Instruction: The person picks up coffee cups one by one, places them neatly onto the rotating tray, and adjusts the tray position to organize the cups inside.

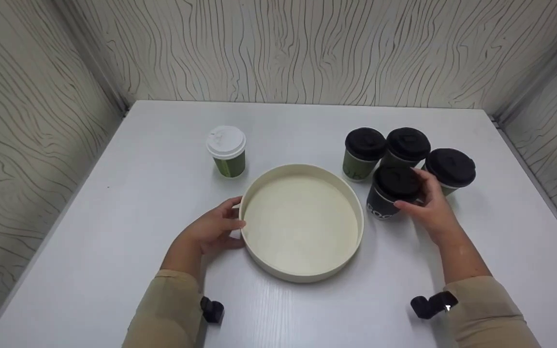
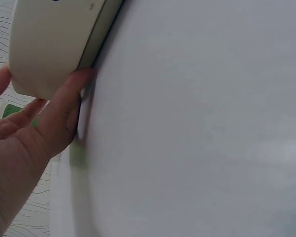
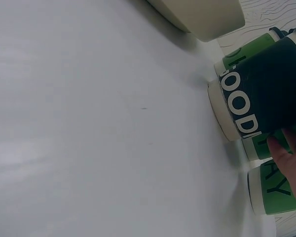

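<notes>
In the head view, my left hand point(image 1: 214, 225) grips the left wall of a round cream tray point(image 1: 302, 279), thumb at the rim. The tray's inside holds nothing. The left wrist view shows the tray's side point(image 2: 49, 49) between thumb and fingers. My right hand point(image 1: 431, 208) holds a dark paper cup point(image 1: 380, 203) with a black lid, just right of the tray, fingers around its right side. White letters on this cup point(image 3: 271, 84) face the right wrist camera, and it leans a little.
Green cups with black lids stand close behind and beside the dark one: a left one point(image 1: 358, 164), a middle one point(image 1: 406, 145) and a right one point(image 1: 450, 166). A green cup with a white lid point(image 1: 227, 152) stands behind the tray's left side. Patterned walls point(image 1: 278, 53) enclose the white table.
</notes>
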Action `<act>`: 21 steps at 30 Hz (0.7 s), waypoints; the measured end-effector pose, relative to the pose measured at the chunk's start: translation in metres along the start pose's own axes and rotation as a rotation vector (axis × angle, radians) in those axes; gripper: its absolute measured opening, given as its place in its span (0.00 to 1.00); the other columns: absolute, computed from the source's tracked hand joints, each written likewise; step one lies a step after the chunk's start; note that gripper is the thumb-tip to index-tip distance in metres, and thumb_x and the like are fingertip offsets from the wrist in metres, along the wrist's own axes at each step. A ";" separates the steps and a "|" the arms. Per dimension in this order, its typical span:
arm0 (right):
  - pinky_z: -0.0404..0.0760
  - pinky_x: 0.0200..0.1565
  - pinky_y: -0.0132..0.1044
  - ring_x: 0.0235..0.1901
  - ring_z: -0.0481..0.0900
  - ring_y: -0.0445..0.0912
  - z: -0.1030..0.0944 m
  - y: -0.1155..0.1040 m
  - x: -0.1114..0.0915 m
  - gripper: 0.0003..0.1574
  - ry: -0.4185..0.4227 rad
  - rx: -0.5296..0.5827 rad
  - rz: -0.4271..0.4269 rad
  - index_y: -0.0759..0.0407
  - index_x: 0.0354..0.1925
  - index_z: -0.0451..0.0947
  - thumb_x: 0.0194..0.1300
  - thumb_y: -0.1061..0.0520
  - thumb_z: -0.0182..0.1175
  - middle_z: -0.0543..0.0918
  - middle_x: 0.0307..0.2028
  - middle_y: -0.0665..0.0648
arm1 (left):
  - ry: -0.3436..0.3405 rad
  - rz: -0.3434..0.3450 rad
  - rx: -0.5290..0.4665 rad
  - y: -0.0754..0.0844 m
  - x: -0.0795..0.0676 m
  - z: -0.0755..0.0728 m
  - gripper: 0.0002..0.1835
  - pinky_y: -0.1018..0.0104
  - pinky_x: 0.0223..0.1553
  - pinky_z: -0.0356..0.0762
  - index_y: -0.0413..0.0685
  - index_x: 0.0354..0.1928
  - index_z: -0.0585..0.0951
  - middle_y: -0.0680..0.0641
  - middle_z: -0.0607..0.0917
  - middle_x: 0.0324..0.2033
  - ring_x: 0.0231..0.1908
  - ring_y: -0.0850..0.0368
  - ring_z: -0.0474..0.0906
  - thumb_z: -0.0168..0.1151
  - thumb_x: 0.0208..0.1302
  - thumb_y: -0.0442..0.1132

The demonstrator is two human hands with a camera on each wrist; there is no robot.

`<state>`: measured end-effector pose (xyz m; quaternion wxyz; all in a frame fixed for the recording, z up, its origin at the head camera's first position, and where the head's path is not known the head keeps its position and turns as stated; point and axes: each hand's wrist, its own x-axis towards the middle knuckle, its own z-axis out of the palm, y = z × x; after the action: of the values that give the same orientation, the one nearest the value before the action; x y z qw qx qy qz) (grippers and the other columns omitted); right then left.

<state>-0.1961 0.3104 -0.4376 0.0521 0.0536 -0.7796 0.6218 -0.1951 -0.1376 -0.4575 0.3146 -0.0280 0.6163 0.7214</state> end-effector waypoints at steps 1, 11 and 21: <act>0.59 0.52 0.21 0.58 0.58 0.37 0.000 0.000 0.000 0.47 0.003 0.001 0.000 0.53 0.64 0.54 0.50 0.71 0.64 0.61 0.60 0.50 | 0.004 -0.002 0.000 0.000 0.000 0.000 0.37 0.47 0.44 0.74 0.59 0.67 0.58 0.44 0.60 0.65 0.53 0.44 0.70 0.57 0.57 0.28; 0.57 0.55 0.21 0.59 0.58 0.37 0.000 0.001 0.001 0.45 0.012 0.051 -0.013 0.53 0.60 0.56 0.49 0.73 0.64 0.63 0.59 0.50 | -0.009 -0.001 -0.014 0.000 -0.001 0.003 0.38 0.47 0.44 0.74 0.58 0.68 0.57 0.44 0.58 0.66 0.55 0.44 0.68 0.56 0.57 0.27; 0.58 0.53 0.22 0.57 0.59 0.37 -0.001 -0.001 0.000 0.43 0.033 0.063 -0.021 0.53 0.59 0.58 0.48 0.73 0.64 0.64 0.58 0.49 | 0.007 -0.012 -0.001 0.001 -0.001 0.004 0.37 0.48 0.44 0.75 0.59 0.67 0.58 0.44 0.57 0.66 0.53 0.43 0.70 0.57 0.57 0.28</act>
<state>-0.1958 0.3109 -0.4363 0.0696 0.0531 -0.7580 0.6464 -0.1934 -0.1345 -0.4552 0.3167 -0.0342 0.6169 0.7197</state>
